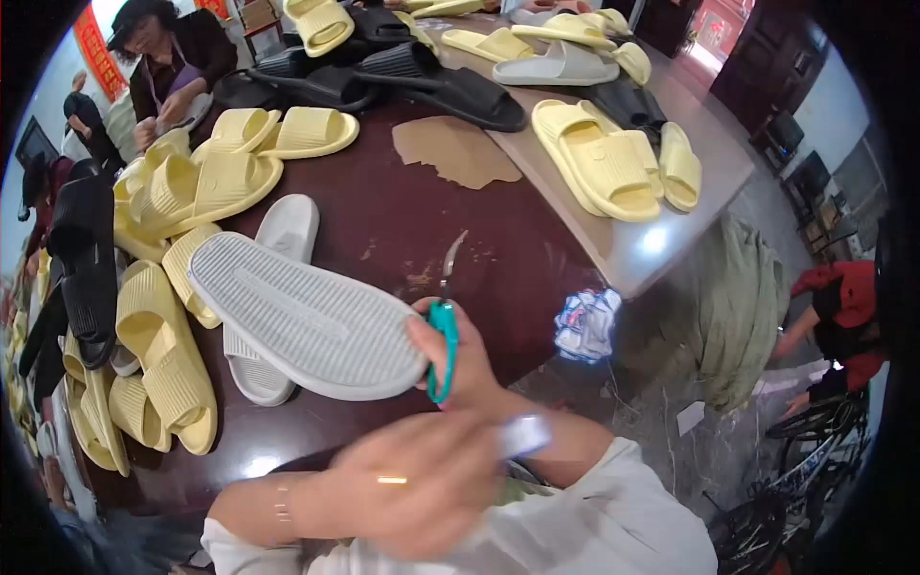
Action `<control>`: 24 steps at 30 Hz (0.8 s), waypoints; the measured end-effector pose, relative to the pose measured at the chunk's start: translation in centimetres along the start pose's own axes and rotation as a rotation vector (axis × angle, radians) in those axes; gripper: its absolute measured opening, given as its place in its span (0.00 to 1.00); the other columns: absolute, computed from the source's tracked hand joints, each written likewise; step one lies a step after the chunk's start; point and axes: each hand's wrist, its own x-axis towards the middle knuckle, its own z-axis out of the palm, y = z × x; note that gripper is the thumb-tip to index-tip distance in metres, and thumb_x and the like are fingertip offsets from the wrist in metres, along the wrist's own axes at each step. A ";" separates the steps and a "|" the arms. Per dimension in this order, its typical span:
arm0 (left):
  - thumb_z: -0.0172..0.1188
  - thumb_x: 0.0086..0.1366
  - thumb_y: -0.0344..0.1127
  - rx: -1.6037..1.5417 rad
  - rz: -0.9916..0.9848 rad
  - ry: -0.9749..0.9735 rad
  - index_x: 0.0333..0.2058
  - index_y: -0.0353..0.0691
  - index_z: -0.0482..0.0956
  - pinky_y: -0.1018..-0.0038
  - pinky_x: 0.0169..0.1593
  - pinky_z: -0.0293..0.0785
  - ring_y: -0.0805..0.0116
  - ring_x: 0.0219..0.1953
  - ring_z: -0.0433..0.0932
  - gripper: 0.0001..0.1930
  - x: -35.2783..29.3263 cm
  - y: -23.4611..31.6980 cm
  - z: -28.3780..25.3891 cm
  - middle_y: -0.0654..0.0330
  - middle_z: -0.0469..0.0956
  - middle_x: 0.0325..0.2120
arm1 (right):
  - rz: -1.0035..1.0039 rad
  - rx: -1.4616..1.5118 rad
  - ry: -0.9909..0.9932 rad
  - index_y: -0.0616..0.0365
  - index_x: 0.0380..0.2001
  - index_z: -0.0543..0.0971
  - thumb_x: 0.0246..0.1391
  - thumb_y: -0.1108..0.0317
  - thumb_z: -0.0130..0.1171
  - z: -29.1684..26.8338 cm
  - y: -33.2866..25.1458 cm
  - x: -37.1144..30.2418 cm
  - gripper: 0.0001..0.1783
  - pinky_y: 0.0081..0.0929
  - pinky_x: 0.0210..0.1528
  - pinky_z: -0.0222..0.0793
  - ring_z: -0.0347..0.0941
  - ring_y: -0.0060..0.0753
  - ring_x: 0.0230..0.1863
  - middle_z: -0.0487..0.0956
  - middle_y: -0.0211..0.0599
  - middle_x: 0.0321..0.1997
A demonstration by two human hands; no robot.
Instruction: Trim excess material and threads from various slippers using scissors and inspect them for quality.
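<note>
My right hand [467,359] is closed on the heel end of a light grey slipper [307,311], which is turned sole up. The same hand keeps a pair of green-handled scissors [442,353] against its fingers, their curved metal blades pointing away from me. Nearer to me, my left hand [417,484] crosses in front of the right forearm and is smeared by motion. At its fingertips is a small white-and-blue label [524,436], too blurred to read in detail. Partly under the held slipper lies another grey slipper [289,225] on the dark red table [383,216].
Yellow slippers [172,359] and black slippers [84,249] crowd the table's left and far sides. More yellow slippers [613,163] lie at the right. A pile of white-and-blue labels [586,326] sits at the right edge. One person [172,62] works across the table; another [848,316] is at the right.
</note>
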 end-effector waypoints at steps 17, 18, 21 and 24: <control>0.49 0.54 0.40 0.265 -0.160 -0.316 0.39 0.35 0.73 0.65 0.45 0.69 0.52 0.47 0.70 0.17 4.8 -0.3 14.7 0.48 0.73 0.42 | -0.167 -0.277 0.028 0.56 0.41 0.68 0.53 0.63 0.55 -0.1 0.6 -1.0 0.14 0.17 0.27 0.65 0.67 0.18 0.25 0.71 0.25 0.26; 0.49 0.54 0.40 0.160 -0.136 -0.223 0.41 0.35 0.72 0.64 0.46 0.69 0.52 0.48 0.70 0.18 4.4 -0.2 14.2 0.49 0.73 0.42 | -0.179 -0.328 0.063 0.56 0.41 0.68 0.53 0.63 0.55 0.1 0.6 -1.0 0.14 0.17 0.30 0.66 0.67 0.18 0.27 0.71 0.26 0.27; 0.49 0.55 0.41 -0.044 -0.069 -0.026 0.45 0.36 0.70 0.63 0.48 0.67 0.52 0.48 0.70 0.20 4.3 0.3 11.2 0.51 0.73 0.43 | -0.129 0.008 0.177 0.55 0.40 0.67 0.50 0.66 0.58 0.9 -0.3 -1.5 0.15 0.17 0.29 0.65 0.67 0.18 0.28 0.71 0.27 0.29; 0.51 0.56 0.40 0.018 0.117 0.052 0.44 0.39 0.71 0.58 0.52 0.64 0.54 0.49 0.70 0.18 2.8 -0.4 5.3 0.53 0.71 0.46 | -0.160 0.181 0.215 0.55 0.40 0.67 0.49 0.69 0.60 -0.7 1.3 -1.3 0.17 0.18 0.31 0.65 0.66 0.18 0.29 0.71 0.28 0.31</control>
